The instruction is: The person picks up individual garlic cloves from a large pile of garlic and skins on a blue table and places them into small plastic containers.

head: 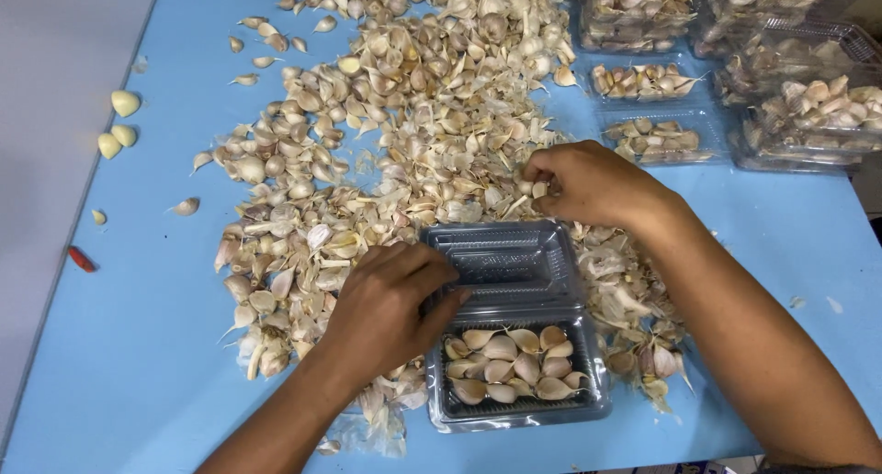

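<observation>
1. Progress, done: the clear plastic clamshell box [519, 382] in front of me holds a partial layer of unpeeled garlic cloves [510, 364] in its lower tray. Its hinged lid [501, 263] lies open and flat, away from me.
2. Progress, done: several filled clear boxes [648, 139] stand at the far right of the blue table [138, 345], some stacked.
3. Progress, left: I judge the open tray well short of full, with dark floor showing between cloves. A large loose pile of garlic cloves and papery skins [413, 116] is spread across the table beyond and beside the box.
4. My left hand [390, 304] rests on the left edge of the box at the hinge line. The fingers are curled, the thumb lies against the tray rim, and the hand steadies the box. I cannot tell whether it encloses any clove.
5. My right hand [588, 185] is in the pile just beyond the lid's far right corner. The fingers are drawn together narrowly on loose cloves; the exact clove pinched is hidden.
6. A few peeled yellowish cloves [119, 125] and a small red chilli [81, 258] lie apart at the table's left edge.
</observation>
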